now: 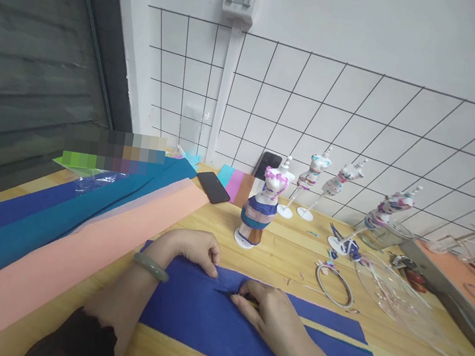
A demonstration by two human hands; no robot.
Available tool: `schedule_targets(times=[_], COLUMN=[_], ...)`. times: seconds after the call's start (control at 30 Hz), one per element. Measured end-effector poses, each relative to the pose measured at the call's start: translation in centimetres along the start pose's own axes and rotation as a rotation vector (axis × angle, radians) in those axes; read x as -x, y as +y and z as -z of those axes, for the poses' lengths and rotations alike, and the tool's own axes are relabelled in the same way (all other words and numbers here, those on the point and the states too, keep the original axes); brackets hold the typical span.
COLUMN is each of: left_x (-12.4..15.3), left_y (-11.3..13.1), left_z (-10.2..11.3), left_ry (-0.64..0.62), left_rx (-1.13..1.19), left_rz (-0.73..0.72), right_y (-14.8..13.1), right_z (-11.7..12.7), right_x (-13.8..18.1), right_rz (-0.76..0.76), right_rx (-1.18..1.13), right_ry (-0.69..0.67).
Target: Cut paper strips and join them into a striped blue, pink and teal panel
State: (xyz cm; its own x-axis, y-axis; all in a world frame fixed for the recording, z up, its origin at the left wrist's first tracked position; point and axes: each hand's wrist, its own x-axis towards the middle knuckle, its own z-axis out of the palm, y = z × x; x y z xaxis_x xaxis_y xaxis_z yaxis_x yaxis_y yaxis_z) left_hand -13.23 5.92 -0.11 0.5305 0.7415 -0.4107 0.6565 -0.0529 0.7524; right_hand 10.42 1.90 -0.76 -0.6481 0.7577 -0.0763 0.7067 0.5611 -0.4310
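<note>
A blue felt sheet (204, 315) lies on the wooden table (288, 256) in front of me. My left hand (192, 250), with a green bangle on the wrist, presses its curled fingertips down on the sheet's far edge. My right hand (265, 309) is closed around a small tool at a cut in the felt; the tool is mostly hidden, so I cannot name it. A narrow strip (332, 321) of the felt runs off to the right. Just beyond my hands stands a small mannequin (259, 210) dressed in coloured bands.
Long felt strips in peach (77, 250), teal and blue lie at the left. A black phone (213, 187) rests behind them. Three more small mannequins (311, 182) stand by the wire wall grid. A tape ring (334, 284), a glass jar (382, 234) and clear plastic lie at the right.
</note>
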Motion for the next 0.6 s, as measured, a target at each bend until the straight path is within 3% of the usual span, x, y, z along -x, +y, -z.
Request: schedule_targets(times=[0.6], left_x=[-0.10], left_y=[-0.31], left_z=[0.01], left_ry=[-0.002], left_rx=[0.034], left_rz=[0.000], right_y=[-0.14], right_z=[-0.48], right_x=[0.16], right_rz=[-0.015], right_rx=[-0.010], right_ry=[0.010])
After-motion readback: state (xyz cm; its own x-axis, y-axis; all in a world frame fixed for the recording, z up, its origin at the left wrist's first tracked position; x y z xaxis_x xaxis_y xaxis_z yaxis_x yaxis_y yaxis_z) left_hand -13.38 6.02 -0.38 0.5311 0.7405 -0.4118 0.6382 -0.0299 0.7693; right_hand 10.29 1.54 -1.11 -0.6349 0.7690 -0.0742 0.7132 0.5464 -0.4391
